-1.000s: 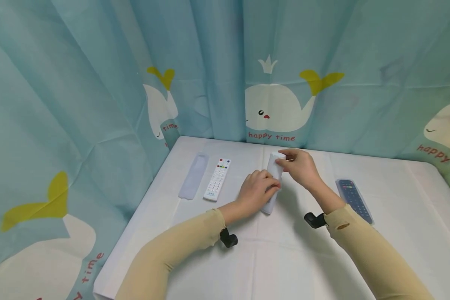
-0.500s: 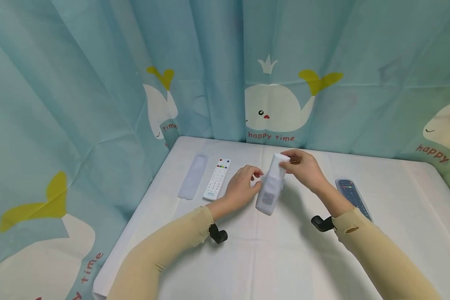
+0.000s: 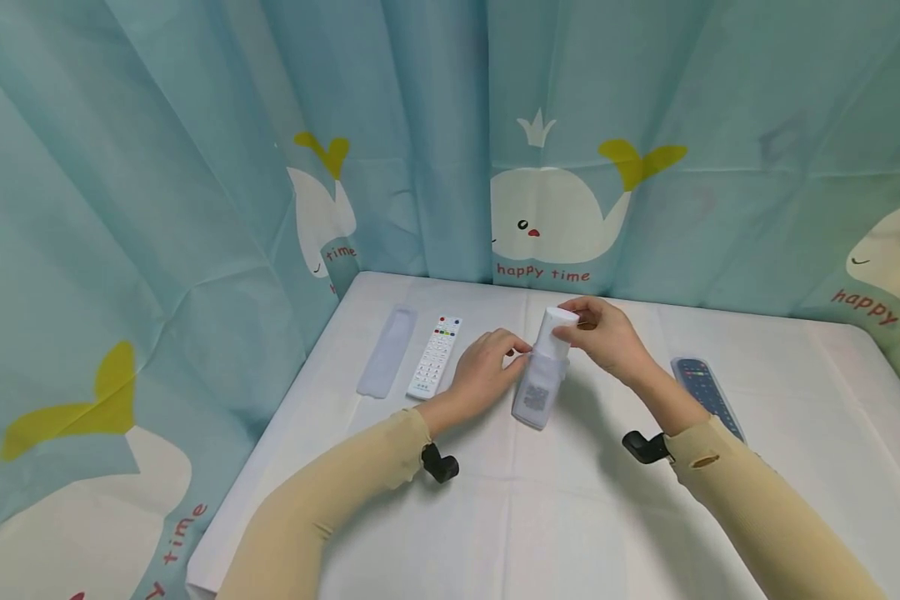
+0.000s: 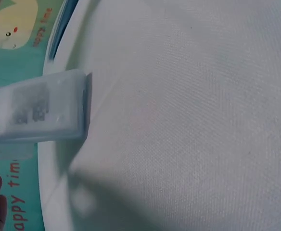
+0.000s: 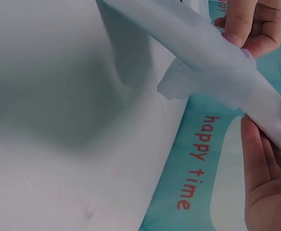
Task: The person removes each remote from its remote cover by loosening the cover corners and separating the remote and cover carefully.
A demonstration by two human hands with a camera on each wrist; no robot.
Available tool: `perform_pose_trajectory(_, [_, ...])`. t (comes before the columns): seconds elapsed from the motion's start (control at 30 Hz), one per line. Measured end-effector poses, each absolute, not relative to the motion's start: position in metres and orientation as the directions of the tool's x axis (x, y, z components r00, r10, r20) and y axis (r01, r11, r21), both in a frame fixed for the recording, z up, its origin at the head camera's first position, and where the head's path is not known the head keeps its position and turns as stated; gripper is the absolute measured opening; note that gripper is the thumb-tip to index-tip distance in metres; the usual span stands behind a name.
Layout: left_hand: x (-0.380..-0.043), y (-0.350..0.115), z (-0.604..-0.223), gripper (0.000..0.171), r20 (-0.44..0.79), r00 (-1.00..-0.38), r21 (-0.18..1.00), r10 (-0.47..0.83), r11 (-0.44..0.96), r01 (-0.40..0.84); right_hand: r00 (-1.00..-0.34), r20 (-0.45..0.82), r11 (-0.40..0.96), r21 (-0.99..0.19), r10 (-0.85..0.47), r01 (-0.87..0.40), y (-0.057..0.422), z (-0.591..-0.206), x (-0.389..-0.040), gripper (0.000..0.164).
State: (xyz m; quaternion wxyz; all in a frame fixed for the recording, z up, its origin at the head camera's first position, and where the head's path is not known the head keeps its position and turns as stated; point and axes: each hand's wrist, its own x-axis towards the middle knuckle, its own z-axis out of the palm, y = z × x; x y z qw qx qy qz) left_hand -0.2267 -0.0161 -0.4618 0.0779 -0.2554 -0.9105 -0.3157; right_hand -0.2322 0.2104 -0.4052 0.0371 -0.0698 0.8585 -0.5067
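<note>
A white remote control (image 3: 556,335) stands tilted above the table, its back towards me and its upper end bare. A translucent sleeve (image 3: 537,390) covers its lower part, and a dark printed label shows through. My right hand (image 3: 606,340) holds the bare upper end between thumb and fingers. At the sleeve's left edge, my left hand (image 3: 486,367) pinches the film with thumb and forefinger. A loose flap of the sleeve (image 5: 179,83) sticks out at the side in the right wrist view. In the left wrist view the covered lower end (image 4: 39,108) comes near the tabletop.
Left of the hands lies a white remote with coloured buttons (image 3: 435,358), beside a flat translucent sleeve (image 3: 387,353). A dark remote in a clear cover (image 3: 708,398) lies at the right. A blue whale-print curtain (image 3: 450,167) hangs behind the white table (image 3: 570,533).
The sleeve has slid down from the remote's upper end, which is now bare. My left hand drew back leftwards from over the remote, then came to the sleeve's edge.
</note>
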Motion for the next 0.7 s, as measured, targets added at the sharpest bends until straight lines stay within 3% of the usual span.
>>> perform_pose_trajectory(0.4, [-0.225,-0.021,-0.469,0.007,0.262,-0.830,0.413,0.493,0.720,0.558,-0.982,0.066,0.446,-0.884,-0.179,-0.140,0.213,-0.410,-0.233,0.043])
perform_pose_trajectory(0.7, [-0.221,-0.025,-0.477,0.008,0.236,-0.839,0.426,0.490,0.724,0.542,-0.984,0.069,0.423,-0.896,-0.161,-0.132,0.210,-0.413,-0.239,0.045])
